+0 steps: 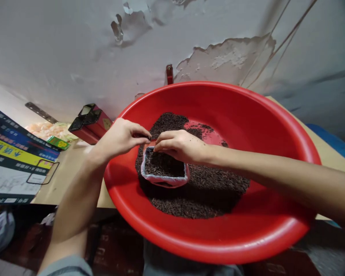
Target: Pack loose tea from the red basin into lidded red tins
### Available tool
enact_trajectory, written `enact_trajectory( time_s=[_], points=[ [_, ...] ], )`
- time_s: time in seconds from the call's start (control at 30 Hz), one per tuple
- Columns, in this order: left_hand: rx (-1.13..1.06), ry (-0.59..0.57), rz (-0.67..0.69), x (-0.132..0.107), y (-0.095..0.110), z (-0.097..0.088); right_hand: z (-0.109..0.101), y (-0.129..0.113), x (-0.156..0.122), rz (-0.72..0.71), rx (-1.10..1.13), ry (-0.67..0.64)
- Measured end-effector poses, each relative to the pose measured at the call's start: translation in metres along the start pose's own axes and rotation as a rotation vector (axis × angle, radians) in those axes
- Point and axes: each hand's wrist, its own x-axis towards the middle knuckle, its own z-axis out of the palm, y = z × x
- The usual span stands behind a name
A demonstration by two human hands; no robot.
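Observation:
A small rectangular box lined with a thin clear plastic bag sits in a large red basin. Dark, loose shreds that look like dry tea leaves fill much of the box. At its far left corner, my left hand has thumb and forefinger pinched on the edge of the bag. My right hand reaches across from the right, its fingers curled down and closed at the same corner, on the bag's edge. Its fingertips are partly hidden. More of the dark shreds lie spread around the box.
Dark red tins stand left of the basin on a tan tabletop. A small green packet, pale crumpled plastic bags and a printed carton are farther left. Behind is a peeling wall; something blue shows at right.

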Motion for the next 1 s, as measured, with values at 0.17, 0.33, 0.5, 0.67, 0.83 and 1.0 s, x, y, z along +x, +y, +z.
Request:
enact_trajectory(
  time_s=[0.17,0.33,0.5,0.67,0.83,1.0],
  points=[
    [0.021,-0.124,0.02,-0.013,0.01,0.007,-0.012,0.005,-0.006,-0.001,-0.029,-0.021],
    [0.15,-0.07,0.046,-0.024,0.006,0.017,-0.038,-0.007,-0.009,-0.054,-0.111,-0.142],
    [0.369,-0.242,0.168,-0.044,0.004,0.055,-0.03,-0.016,-0.024,-0.226,-0.152,-0.358],
    [0.445,-0.229,0.11,-0.047,0.009,0.079,-0.01,-0.022,-0.04,-0.161,-0.17,-0.391],
    [0.062,-0.249,0.124,-0.041,-0.008,0.063,-0.016,-0.026,-0.041,-0.036,-0.142,-0.422],
    [-0.249,-0.104,-0.27,-0.033,-0.034,0.049,-0.041,-0.014,-0.041,0.121,-0.021,-0.303]
  ],
)
